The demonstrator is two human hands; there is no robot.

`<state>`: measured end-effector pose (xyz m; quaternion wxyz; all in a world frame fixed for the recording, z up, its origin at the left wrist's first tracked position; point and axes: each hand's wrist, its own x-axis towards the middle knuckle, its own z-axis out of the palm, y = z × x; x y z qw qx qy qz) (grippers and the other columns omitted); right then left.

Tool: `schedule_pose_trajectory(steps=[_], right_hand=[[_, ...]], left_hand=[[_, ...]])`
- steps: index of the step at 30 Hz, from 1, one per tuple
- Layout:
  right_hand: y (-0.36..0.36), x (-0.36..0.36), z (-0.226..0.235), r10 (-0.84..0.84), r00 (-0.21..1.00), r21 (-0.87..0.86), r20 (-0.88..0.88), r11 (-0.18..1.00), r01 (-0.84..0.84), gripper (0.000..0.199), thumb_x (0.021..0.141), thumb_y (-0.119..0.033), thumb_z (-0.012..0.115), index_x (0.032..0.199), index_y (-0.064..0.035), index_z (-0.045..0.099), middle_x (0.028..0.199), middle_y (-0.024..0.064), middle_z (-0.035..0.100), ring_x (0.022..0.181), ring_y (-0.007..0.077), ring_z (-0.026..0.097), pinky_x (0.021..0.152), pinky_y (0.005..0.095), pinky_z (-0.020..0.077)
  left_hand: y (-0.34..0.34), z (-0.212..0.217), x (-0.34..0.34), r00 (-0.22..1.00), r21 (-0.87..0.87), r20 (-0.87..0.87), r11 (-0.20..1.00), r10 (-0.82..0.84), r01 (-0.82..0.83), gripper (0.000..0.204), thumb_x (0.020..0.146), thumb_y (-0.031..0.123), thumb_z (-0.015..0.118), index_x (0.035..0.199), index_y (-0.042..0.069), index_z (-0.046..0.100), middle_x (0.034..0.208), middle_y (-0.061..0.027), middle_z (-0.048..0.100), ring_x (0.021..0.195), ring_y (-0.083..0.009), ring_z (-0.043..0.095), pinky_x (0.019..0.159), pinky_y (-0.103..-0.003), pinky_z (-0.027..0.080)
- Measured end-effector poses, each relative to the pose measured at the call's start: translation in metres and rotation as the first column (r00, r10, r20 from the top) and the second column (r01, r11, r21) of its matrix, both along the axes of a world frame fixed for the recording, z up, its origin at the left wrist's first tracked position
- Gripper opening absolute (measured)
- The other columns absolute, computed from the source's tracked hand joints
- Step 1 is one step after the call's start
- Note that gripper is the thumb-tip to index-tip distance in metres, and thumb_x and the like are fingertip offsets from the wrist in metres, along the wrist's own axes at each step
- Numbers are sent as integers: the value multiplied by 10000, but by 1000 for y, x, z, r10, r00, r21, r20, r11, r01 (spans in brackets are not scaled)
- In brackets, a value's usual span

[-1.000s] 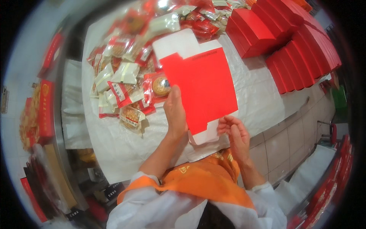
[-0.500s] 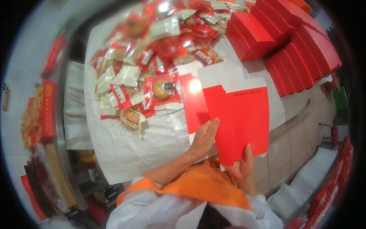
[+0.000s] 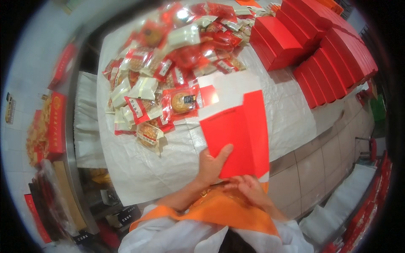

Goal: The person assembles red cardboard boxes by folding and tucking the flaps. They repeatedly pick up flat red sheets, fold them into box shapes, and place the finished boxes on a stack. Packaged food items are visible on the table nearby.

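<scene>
A flat red carton blank point(image 3: 230, 139) with pale flaps at its far end is tilted up in front of me, creased lengthwise. My left hand point(image 3: 212, 165) grips its left edge, thumb lying on the red face. My right hand point(image 3: 249, 190) is at the carton's near edge, fingers loosely spread and seemingly touching it, holding nothing I can see. Behind the carton's far left corner, a bit of another red, shiny piece point(image 3: 209, 95) shows; the rest of it is hidden. Just left of that lies a round pastry in a clear and red packet point(image 3: 182, 102).
A heap of wrapped pastries point(image 3: 145, 86) covers the far left of the white-sheeted table point(image 3: 168, 177). Rows of folded red boxes point(image 3: 333, 63) stand at the far right. Beyond the table's right edge is tiled floor point(image 3: 308, 177). A red printed box point(image 3: 56, 122) stands at far left.
The carton has swung left and turned in my left hand, now covering most of the red piece behind it. My right hand has shifted from its lower right side to its near edge.
</scene>
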<state>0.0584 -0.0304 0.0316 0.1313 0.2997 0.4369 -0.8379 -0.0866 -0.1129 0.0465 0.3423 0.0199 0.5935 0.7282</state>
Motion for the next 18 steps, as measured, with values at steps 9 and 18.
schedule_pose_trajectory(steps=[9,18], right_hand=[[69,-21,28,159,744,725,-649,427,541,489,827,-254,579,1235,-38,416,1222,120,468,1164,306,404,957,399,333],[48,-51,3,272,734,777,-622,329,536,124,763,-92,572,866,-23,576,902,93,594,959,268,522,786,332,423]], left_hand=[[-41,-13,23,884,-170,-383,961,-269,219,579,795,161,617,1257,-14,315,1133,-147,506,1020,-203,503,865,-327,411],[-63,-49,30,826,-23,-403,907,-394,421,659,831,85,459,1367,-5,85,1329,-163,298,1228,-235,299,1016,-329,231]])
